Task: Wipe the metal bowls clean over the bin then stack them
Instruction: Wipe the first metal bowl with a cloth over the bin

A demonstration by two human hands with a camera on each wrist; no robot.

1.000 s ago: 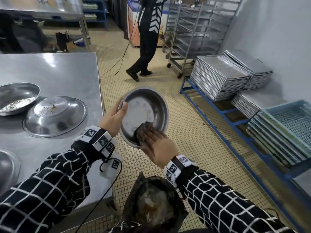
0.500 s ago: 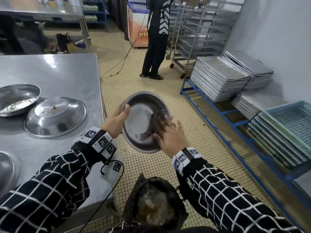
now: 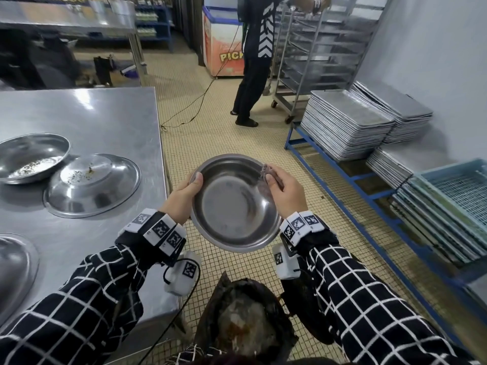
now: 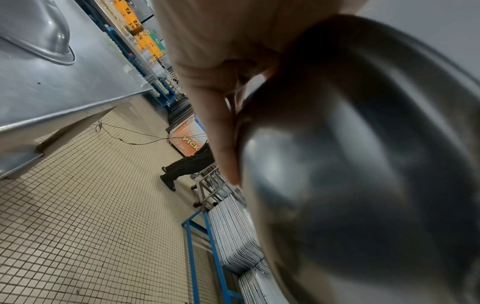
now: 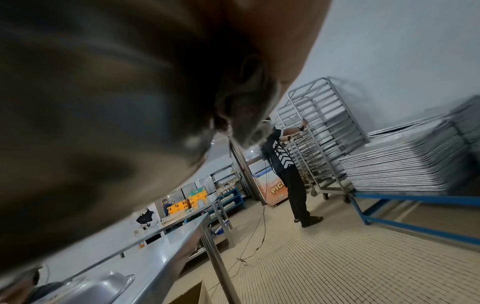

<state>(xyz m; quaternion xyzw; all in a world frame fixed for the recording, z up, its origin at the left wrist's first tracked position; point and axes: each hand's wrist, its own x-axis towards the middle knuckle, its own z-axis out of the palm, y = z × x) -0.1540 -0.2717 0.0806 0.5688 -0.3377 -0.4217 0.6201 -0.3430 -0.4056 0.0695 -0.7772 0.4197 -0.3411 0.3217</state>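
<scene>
I hold a round metal bowl in the air above the black-lined bin, its hollow facing me. My left hand grips the bowl's left rim, thumb over the edge. My right hand pinches a grey cloth against the upper right rim. The bowl's underside fills the left wrist view beside my fingers. In the right wrist view the bowl and the cloth show up close. On the steel table, a dirty bowl stands upright beside an upturned bowl.
Another bowl's edge shows at the table's near left. A person stands at a wheeled rack across the tiled floor. Stacked metal trays and blue crates sit on a blue frame to the right. A cable trails over the floor.
My right hand has swept the cloth from the bowl's lower inside up to its upper right rim. The bowl has tipped flatter and now faces up toward me.
</scene>
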